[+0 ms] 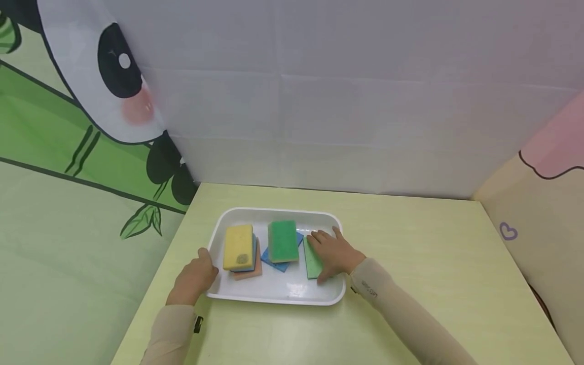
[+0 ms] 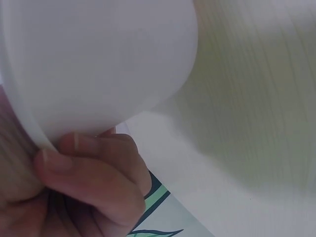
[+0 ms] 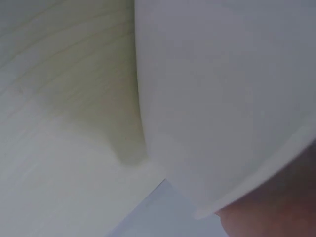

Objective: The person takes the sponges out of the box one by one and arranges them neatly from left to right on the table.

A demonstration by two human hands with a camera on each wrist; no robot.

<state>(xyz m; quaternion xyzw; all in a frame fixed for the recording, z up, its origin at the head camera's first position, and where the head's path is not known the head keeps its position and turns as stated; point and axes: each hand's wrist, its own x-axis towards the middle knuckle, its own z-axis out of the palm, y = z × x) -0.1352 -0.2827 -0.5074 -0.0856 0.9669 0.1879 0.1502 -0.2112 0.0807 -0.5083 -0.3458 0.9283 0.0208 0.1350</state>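
In the head view a white plastic tray lies on the table. My left hand grips its left rim; in the left wrist view the fingers curl around that edge. Inside, a yellow sponge sits on blue and orange pieces at the left. A green sponge lies on a flat blue pad in the middle. My right hand reaches over the right rim and holds a light green pad, thumb at its near edge and fingertips at its far edge; the palm hides its right part.
The pale yellow wooden table extends to the right of the tray. A white wall sheet hangs behind it, and a printed cloth with a cartoon figure covers the left side.
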